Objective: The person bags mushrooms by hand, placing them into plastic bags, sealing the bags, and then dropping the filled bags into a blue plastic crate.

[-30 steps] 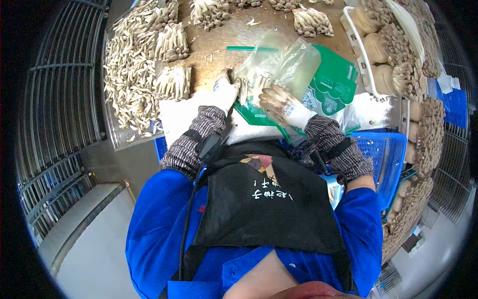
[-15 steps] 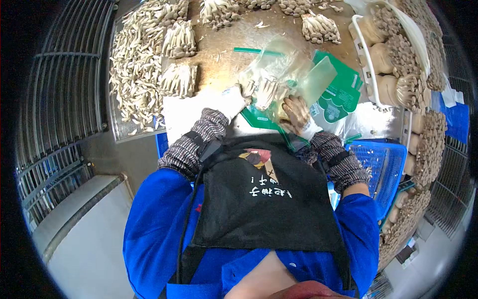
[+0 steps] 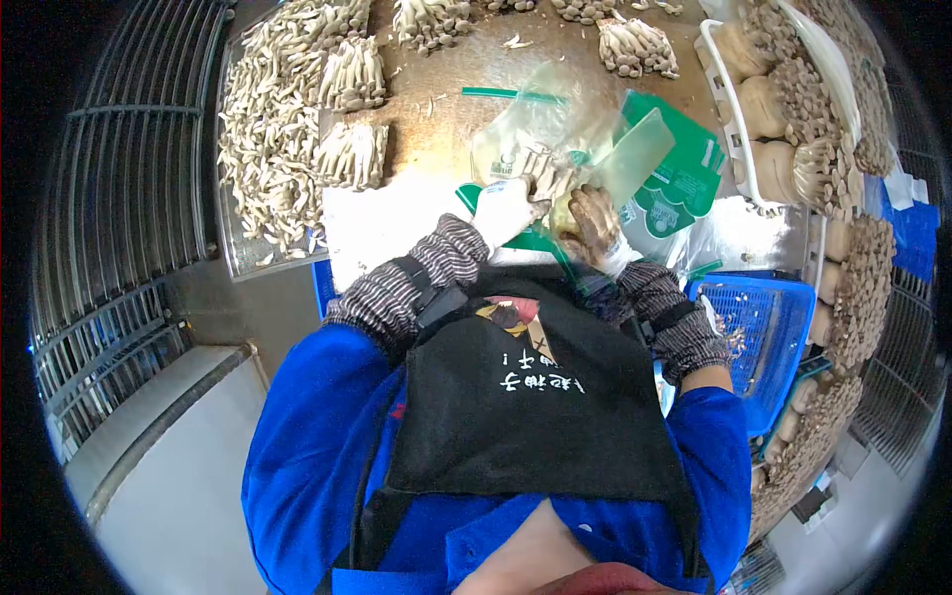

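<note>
Two gloved hands: left hand has shifted inward, now beside right hand, fingers of both clamped on mushroom cluster inside clear bag just beyond the fingertips.

Pale beige mushrooms, clear bag (green zip strip), white gloves, blue basket, checked sleeves.

White handwritten-looking characters run across the black apron, seen upside down and not legible. The green bags at about one o'clock carry white print too small to read.
</note>
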`<state>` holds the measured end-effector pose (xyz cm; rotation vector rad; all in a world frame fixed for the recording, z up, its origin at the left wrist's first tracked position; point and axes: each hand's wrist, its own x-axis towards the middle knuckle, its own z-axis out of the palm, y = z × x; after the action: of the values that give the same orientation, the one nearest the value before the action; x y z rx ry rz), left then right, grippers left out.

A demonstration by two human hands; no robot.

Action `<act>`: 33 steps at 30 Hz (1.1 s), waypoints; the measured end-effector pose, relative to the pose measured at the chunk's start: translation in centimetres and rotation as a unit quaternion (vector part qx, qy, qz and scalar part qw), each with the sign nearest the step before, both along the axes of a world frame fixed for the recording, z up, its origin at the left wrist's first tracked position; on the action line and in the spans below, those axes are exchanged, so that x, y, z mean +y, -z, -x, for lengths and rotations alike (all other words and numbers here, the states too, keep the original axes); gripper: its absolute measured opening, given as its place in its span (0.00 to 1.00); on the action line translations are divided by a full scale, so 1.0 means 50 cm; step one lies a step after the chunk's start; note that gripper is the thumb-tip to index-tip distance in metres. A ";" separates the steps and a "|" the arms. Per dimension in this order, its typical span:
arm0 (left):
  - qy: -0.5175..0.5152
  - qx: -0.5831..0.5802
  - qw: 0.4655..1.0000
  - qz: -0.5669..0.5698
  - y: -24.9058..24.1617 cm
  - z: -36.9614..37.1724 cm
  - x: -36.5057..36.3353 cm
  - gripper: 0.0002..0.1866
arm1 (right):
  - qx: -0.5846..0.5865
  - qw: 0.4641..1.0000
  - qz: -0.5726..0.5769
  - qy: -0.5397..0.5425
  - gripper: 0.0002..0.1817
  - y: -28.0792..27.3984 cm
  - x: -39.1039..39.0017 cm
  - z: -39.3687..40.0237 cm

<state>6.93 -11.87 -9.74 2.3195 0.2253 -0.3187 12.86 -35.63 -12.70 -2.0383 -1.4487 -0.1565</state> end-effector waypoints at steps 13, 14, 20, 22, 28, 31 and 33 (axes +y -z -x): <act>-0.127 -0.023 0.983 0.127 0.046 -0.038 0.042 0.22 | 0.015 1.000 0.004 -0.004 0.36 -0.018 0.036 -0.010; -0.105 -0.024 0.987 0.116 0.040 -0.040 0.035 0.22 | 0.008 1.000 0.010 -0.015 0.35 -0.010 0.038 -0.013; -0.019 -0.042 0.994 0.101 0.037 -0.049 0.065 0.20 | 0.003 0.991 0.132 -0.031 0.34 -0.104 0.098 -0.014; 0.009 -0.013 0.991 0.134 0.026 -0.056 0.079 0.20 | 0.012 0.987 0.157 -0.035 0.33 -0.119 0.114 -0.014; -0.057 -0.096 0.993 -0.026 -0.029 -0.084 0.145 0.28 | 0.023 0.986 0.161 -0.044 0.32 -0.121 0.120 -0.023; -0.096 -0.164 0.976 -0.104 0.023 -0.130 0.171 0.29 | 0.034 0.986 0.156 -0.050 0.32 -0.122 0.122 -0.023; -0.014 -0.016 0.997 -0.077 0.017 -0.149 0.194 0.28 | 0.039 0.985 0.158 -0.053 0.32 -0.124 0.126 -0.029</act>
<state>14.39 -2.19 -10.59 2.4694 0.2751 -0.2578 14.31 -29.33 -6.50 -2.1798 -1.6099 0.2071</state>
